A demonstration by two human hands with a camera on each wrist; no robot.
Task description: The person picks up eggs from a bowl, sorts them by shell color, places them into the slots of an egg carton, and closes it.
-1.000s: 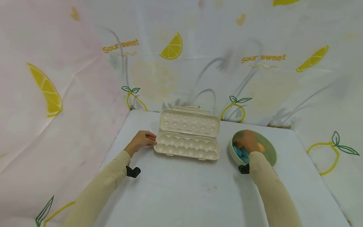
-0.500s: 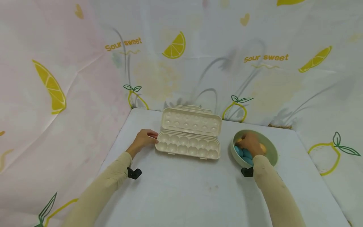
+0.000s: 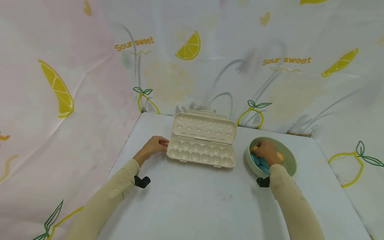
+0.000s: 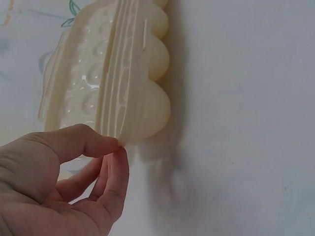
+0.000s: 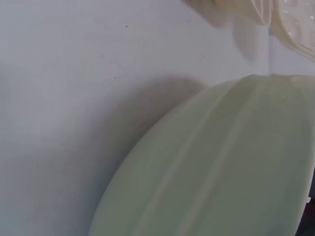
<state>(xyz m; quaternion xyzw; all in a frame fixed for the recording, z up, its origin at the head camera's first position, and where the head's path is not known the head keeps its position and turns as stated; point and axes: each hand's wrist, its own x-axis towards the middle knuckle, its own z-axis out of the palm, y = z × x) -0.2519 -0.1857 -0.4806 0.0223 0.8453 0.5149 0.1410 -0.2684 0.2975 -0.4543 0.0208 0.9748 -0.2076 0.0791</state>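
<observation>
A cream egg carton [image 3: 201, 156] lies with its lid [image 3: 205, 128] raised and its cups bare. At the carton's left end, my left hand [image 3: 155, 145] pinches the rim between thumb and fingertips, plain in the left wrist view [image 4: 74, 172]. My right hand [image 3: 268, 152] reaches down into a pale green bowl [image 3: 288, 160], slightly blurred. Beside its fingers is a yellow-orange egg [image 3: 254, 149]; blue eggs [image 3: 255, 160] lie below. Whether the fingers grip an egg is hidden. Only the bowl's outer wall [image 5: 221, 162] fills the right wrist view, without the hand.
Another yellow-orange egg [image 3: 280, 157] sits at the bowl's right side. A white table [image 3: 192, 200] carries the carton and bowl. Behind and to the left hang lemon-printed cloth walls [image 3: 186, 80].
The head view has shifted slightly. My right hand stays in the bowl, its fingers shifting among the eggs. My left hand keeps its hold on the carton's end.
</observation>
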